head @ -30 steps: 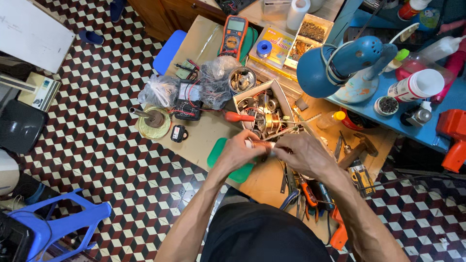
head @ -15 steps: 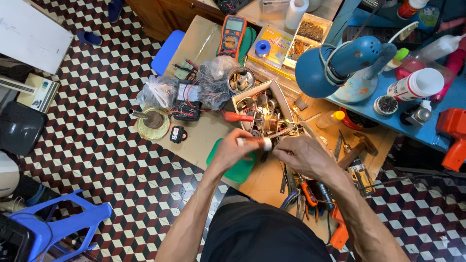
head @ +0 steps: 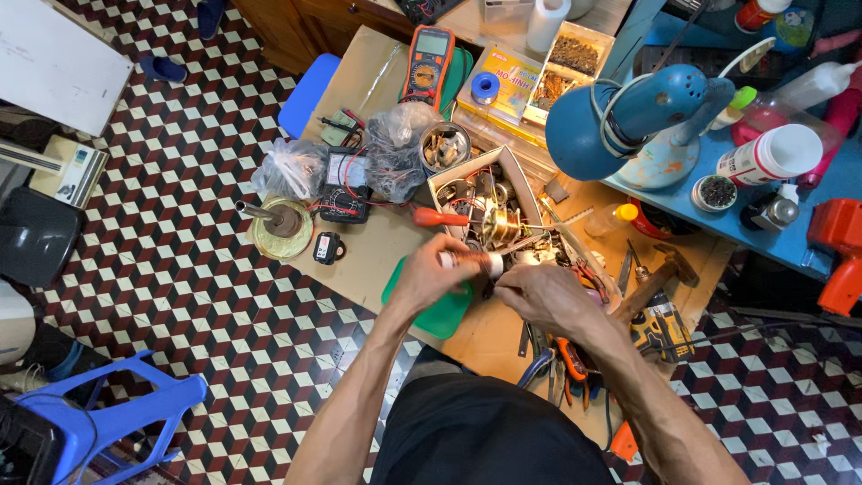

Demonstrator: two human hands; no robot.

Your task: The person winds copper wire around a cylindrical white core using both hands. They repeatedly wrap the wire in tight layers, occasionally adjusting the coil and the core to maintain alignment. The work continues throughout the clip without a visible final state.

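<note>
**Operator:** White, small and cylindrical: that is the part [head: 492, 262] held above the counter [head: 377, 260]. Confirm its position.

**Checker:** Confirmed. The cylindrical part sits at the fingertips of the left hand [head: 429, 277], just in front of the open cardboard box [head: 442, 184] of metal pieces and above the green mat [head: 444, 314]. The left hand is closed in a pinch on it.

**Operator:** Long axis?

**Checker:** Roughly horizontal across the view, running from the left hand toward the right hand [head: 543, 296]. One end is buried in the left fingers; the free end points at the right hand.

**Operator:** State of the right hand?

**Checker:** Its fingers are curled and drawn together at the free end of the part. Whether they touch the part itself or grip something fine, such as a wire, cannot be told; the detail is too small.

**Operator:** Which hand is nearer?

**Checker:** The left hand carries the part. The right hand is just beside it, fingertip to fingertip, so the two hands meet at the part's free end.

**Operator:** Surroundings?

**Checker:** A red-handled screwdriver [head: 438, 216] lies just beyond the left hand. Pliers [head: 567, 355] lie near the right wrist, a hammer [head: 654, 280] to its right. A blue desk lamp [head: 628, 115] stands well apart, farther back.
</note>
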